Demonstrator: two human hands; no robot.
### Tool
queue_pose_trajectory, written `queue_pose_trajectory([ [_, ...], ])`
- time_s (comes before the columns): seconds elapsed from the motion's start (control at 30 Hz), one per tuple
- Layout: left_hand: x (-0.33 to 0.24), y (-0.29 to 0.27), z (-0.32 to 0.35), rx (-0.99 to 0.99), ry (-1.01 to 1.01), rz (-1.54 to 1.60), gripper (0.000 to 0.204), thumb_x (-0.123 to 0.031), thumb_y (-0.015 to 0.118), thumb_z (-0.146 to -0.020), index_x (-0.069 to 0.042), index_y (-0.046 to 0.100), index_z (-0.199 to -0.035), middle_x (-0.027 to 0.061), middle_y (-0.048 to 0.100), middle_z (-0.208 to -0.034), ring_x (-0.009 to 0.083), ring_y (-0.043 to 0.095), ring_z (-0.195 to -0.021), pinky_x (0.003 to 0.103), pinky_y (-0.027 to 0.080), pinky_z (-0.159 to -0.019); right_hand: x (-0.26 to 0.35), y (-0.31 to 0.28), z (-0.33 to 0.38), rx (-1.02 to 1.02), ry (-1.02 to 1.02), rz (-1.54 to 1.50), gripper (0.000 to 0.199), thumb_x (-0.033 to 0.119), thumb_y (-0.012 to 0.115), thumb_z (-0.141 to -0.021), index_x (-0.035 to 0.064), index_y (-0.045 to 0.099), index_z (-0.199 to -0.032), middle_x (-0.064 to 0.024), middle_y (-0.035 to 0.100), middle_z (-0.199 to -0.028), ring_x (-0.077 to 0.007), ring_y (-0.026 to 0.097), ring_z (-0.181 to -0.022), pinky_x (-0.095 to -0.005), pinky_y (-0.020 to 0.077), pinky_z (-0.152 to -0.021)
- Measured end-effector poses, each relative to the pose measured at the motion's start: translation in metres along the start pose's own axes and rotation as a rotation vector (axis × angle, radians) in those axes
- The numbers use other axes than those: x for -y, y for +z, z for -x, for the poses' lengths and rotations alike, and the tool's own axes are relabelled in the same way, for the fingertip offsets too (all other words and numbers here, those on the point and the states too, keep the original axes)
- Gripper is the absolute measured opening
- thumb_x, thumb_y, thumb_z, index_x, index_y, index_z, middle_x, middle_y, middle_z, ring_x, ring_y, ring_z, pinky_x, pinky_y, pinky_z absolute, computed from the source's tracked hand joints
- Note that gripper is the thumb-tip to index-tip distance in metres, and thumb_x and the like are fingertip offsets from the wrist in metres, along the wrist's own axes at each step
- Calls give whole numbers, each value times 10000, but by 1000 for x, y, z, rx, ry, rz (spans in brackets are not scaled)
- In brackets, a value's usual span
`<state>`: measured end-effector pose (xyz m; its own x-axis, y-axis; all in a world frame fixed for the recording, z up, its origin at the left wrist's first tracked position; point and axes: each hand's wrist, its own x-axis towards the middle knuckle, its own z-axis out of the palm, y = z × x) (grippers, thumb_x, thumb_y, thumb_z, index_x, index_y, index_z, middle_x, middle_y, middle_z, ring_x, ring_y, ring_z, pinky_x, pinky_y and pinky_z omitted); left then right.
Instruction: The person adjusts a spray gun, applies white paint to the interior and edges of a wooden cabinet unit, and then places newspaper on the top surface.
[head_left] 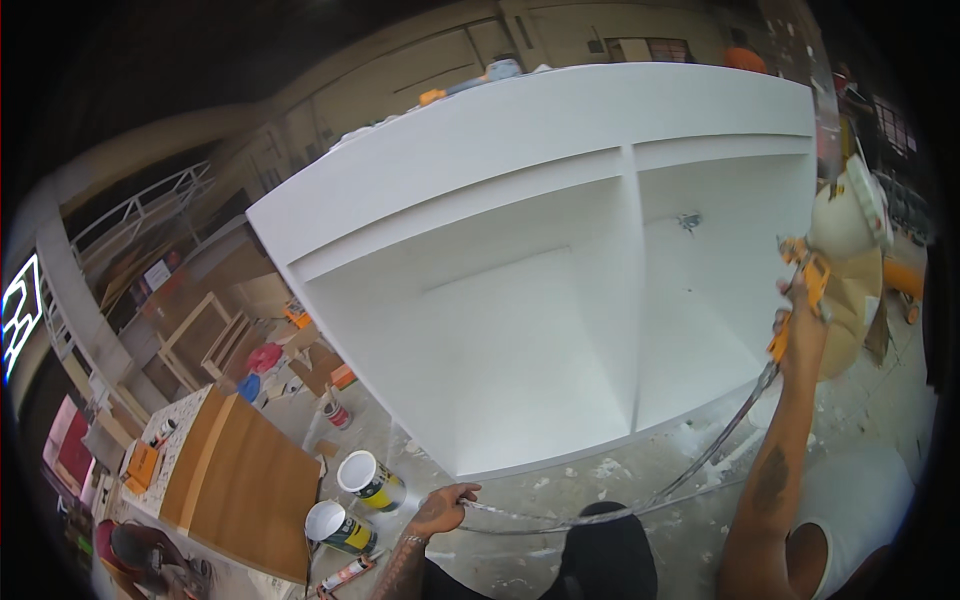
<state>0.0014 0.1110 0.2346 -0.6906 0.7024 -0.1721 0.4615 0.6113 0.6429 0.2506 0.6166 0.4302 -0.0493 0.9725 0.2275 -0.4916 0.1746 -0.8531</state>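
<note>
My right hand [797, 315] is raised at the right, its fingers wrapped round an orange spray gun [818, 282]. A white, paint-smeared cup [848, 215] tops the gun. From its lower end a grey hose [735, 428] sags across to my left hand [445, 507], low in the middle. Its fingers are closed on the hose. In front of me stands a large white cabinet [480, 215] with two open bays parted by an upright panel [634, 290]. The spray gun is beside the cabinet's right side. A small metal fitting [689, 221] shows on the right bay's back.
Two white paint buckets [357, 468] with yellow-and-black labels stand left of my left hand, near a sealant tube [345, 574]. A wooden cabinet [245, 470] is farther left, with a crouching person [150, 560] beside it. A yellow tool [432, 97] lies on the white cabinet's top.
</note>
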Motion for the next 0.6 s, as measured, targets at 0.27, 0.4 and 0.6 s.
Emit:
queue_pose_trajectory([
  [0.27,62,-43,-23,744,147,34,692,-131,585,-826,-87,361,-1479,114,586,-1316,207,541,-1229,352,422,-1032,-100,48,155,239,141,262,324,388,616,-956,72,687,-969,42,451,-519,-50,407,-405,-214,326,-379],
  [0.4,67,-34,-68,567,180,-20,645,-299,634,-912,-62,383,-1456,140,608,-1256,200,572,-1141,333,450,-973,-159,68,221,415,157,260,315,375,616,-960,74,696,-1003,36,486,-539,-44,425,-420,-213,333,-392],
  [0.6,22,-5,-118,205,173,717,596,-394,486,-1013,2,368,-1442,160,556,-1311,242,573,-1159,374,475,-982,-241,84,309,647,168,352,293,347,648,-946,70,700,-1024,28,544,-599,-60,499,-506,-226,392,-475],
])
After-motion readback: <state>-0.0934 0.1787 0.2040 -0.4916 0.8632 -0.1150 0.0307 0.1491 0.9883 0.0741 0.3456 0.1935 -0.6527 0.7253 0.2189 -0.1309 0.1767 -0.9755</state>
